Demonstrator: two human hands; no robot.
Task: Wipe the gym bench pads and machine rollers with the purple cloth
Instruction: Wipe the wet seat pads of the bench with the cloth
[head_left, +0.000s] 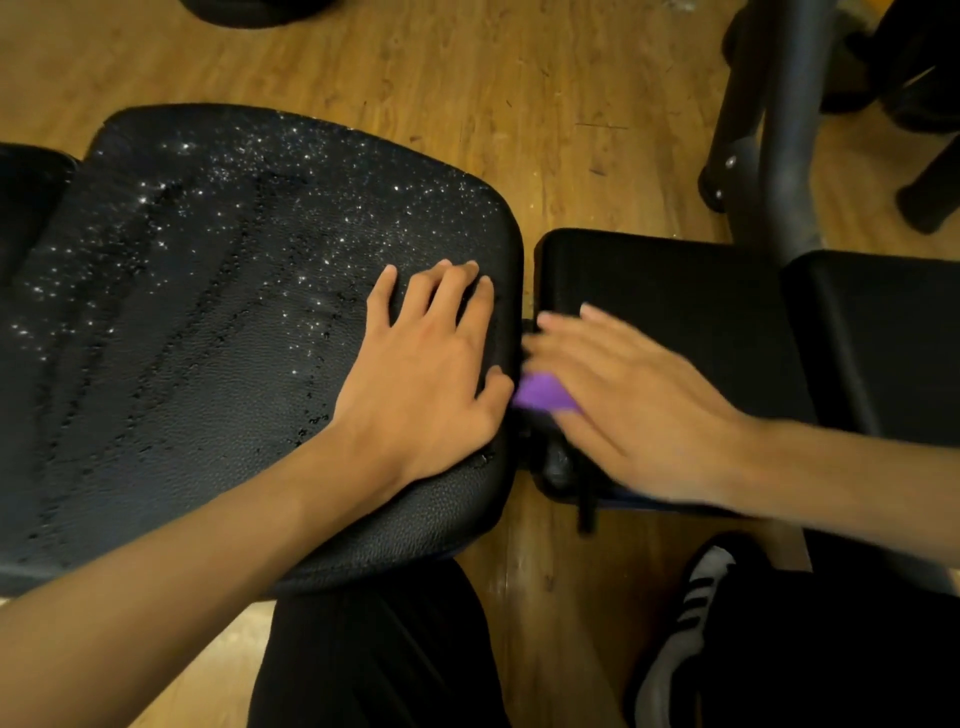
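**Two hands at the gap between the bench pads**

We see the left hand (426, 364) lying flat on the large black bench pad of grained leather-like material (208, 312). Its fingers are straight and slightly spread, its thumb reaches the pad's right edge, and it holds nothing. The pad's surface is speckled with glistening droplets, thickest on its far and left parts.

Just right of that pad, across a narrow gap, sits a smaller smooth black pad (675, 291), and a third black pad (883, 322) lies further right. The right hand (623, 395) is blurred. As far as we can tell, its fingers are stretched out rather than curled, and they lie over the purple cloth (543, 395). Only a small patch of cloth shows (the rest is hidden under the hand), at the near left corner of the smaller pad, right beside the left thumb.

On the far right a grey metal frame tube (789, 130) rises from the wooden plank floor (467, 104). Near us are black trousers (374, 649) and a black-and-white striped shoe (685, 623).
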